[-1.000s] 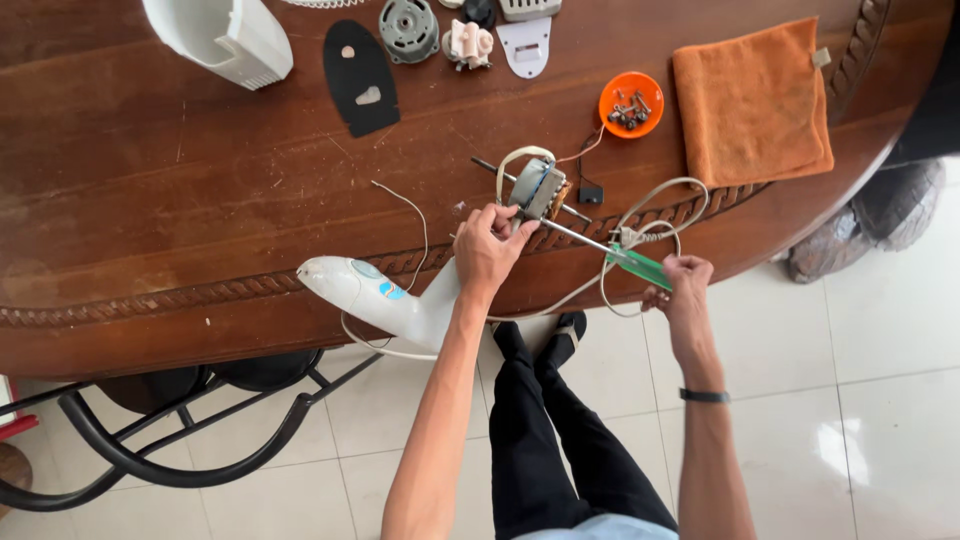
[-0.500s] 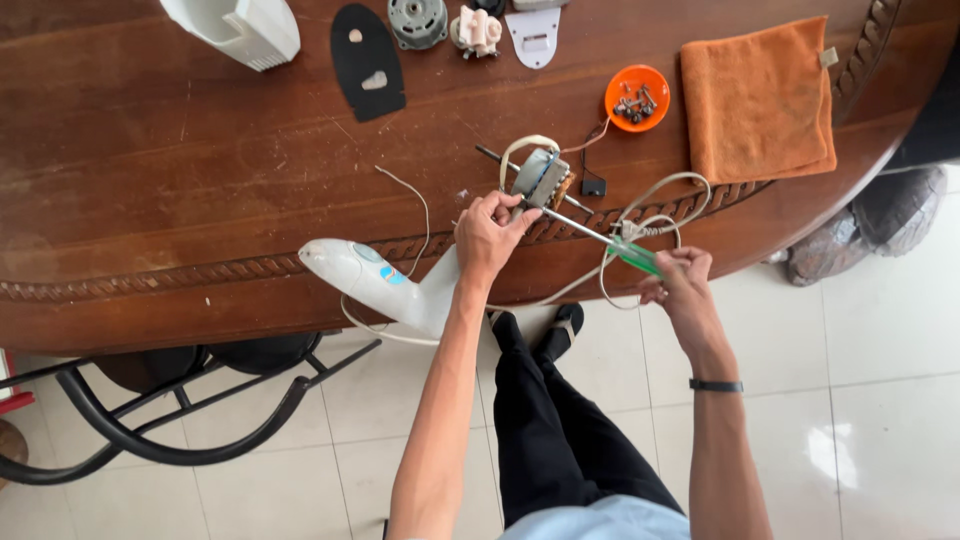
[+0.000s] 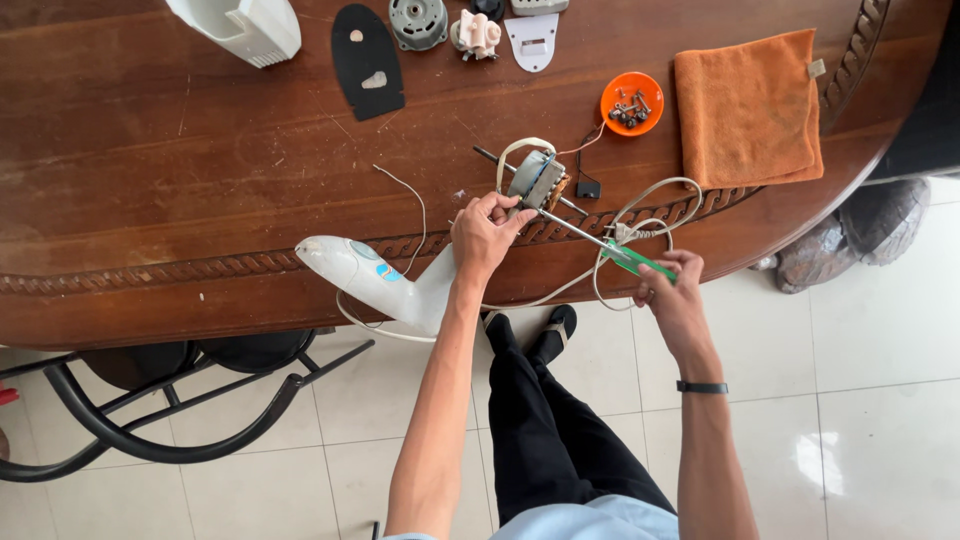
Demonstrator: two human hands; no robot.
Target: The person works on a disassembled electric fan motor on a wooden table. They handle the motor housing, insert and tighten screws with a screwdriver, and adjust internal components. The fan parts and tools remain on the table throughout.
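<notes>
My left hand [image 3: 484, 234] grips the edge of a small electric motor [image 3: 537, 180] with a metal shaft, lying near the front edge of the brown wooden table [image 3: 200, 170]. My right hand [image 3: 672, 288] holds a screwdriver with a green handle [image 3: 637, 261]; its long metal blade runs up and left to the motor. A grey cord [image 3: 650, 200] loops on the table beside the motor. A white plastic housing [image 3: 370, 280] with coloured buttons hangs over the table edge under my left forearm.
An orange cloth [image 3: 748, 108] and an orange dish of screws [image 3: 631, 102] lie at the right. A black oval plate [image 3: 366, 60], a second motor part [image 3: 417, 20] and white plastic covers [image 3: 240, 28] lie at the far side. A black metal chair frame [image 3: 150, 420] stands at the left.
The view has shifted slightly. My right hand with the screwdriver has dropped a little towards me; my left hand stays on the motor.
</notes>
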